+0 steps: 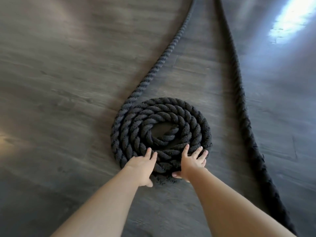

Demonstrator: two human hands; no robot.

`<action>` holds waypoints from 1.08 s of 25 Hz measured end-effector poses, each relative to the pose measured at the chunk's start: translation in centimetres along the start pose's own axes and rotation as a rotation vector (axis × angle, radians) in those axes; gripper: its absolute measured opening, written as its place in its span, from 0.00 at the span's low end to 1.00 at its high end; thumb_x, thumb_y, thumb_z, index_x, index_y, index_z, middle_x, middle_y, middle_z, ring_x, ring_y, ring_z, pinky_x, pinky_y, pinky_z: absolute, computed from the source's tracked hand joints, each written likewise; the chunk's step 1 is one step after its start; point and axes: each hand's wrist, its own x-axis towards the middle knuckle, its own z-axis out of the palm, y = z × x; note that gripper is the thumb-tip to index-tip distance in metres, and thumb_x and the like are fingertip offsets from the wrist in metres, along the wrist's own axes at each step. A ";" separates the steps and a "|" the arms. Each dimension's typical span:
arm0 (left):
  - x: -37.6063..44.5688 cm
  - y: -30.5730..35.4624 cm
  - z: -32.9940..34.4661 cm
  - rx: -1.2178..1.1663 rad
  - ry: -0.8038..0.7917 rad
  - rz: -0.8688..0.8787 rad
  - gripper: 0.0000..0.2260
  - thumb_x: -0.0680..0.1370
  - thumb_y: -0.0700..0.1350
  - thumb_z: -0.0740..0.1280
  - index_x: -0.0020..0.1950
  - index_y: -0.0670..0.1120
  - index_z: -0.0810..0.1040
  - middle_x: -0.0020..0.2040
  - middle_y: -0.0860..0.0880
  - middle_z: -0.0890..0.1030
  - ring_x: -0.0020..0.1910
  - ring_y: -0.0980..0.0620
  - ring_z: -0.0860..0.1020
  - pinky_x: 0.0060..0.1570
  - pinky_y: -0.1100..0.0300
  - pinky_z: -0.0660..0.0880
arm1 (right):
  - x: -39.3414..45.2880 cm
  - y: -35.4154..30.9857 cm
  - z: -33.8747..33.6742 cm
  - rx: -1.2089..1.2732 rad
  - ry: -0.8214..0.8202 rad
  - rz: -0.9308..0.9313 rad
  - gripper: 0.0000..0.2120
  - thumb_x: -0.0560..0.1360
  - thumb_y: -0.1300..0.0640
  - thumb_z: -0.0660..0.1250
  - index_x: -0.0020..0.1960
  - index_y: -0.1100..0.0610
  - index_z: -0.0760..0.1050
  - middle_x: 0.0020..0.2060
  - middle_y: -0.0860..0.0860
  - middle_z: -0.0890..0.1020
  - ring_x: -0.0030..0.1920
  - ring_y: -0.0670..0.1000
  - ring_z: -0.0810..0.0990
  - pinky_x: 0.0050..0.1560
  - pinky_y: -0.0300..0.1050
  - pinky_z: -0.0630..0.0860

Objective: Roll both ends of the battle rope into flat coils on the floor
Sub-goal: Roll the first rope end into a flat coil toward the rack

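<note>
1. Head view: left hand [142, 165] and right hand [192, 161] are pressing, fingers spread, on the near edge of the flat coil [161, 135].
2. Uncoiled rope [239, 93] is trailing beyond the right hand across the floor [59, 74].

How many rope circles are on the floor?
1. The coil lies flat on the floor under the left hand and right hand. The other strand, to its right, is uncoiled.

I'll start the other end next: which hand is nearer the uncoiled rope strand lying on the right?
Right. The right hand presses on the coil's near right edge, on the side toward the uncoiled strand. The left hand rests on the coil's near left part, farther away.
</note>
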 end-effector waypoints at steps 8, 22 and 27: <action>3.5 -7.8 0.4 0.282 -0.006 -0.100 0.64 0.68 0.62 0.77 0.77 0.46 0.26 0.76 0.37 0.27 0.78 0.33 0.38 0.75 0.35 0.46 | 3.4 0.9 -3.1 -0.104 -0.008 -0.093 0.60 0.71 0.37 0.72 0.77 0.56 0.27 0.72 0.72 0.33 0.72 0.75 0.33 0.74 0.66 0.45; 7.5 -2.5 -2.6 0.062 0.062 -0.224 0.57 0.73 0.72 0.64 0.77 0.42 0.29 0.74 0.22 0.43 0.76 0.26 0.46 0.74 0.38 0.50 | 4.8 -5.0 -5.1 0.382 0.144 0.148 0.48 0.77 0.41 0.64 0.79 0.57 0.33 0.76 0.66 0.37 0.76 0.69 0.38 0.75 0.59 0.49; 10.2 -1.4 -8.8 -0.053 -0.008 -0.065 0.53 0.67 0.62 0.78 0.78 0.37 0.53 0.71 0.33 0.69 0.71 0.32 0.68 0.67 0.41 0.70 | 6.8 -6.7 -4.4 0.225 0.067 0.152 0.58 0.72 0.42 0.73 0.78 0.56 0.31 0.73 0.72 0.33 0.74 0.72 0.33 0.74 0.63 0.44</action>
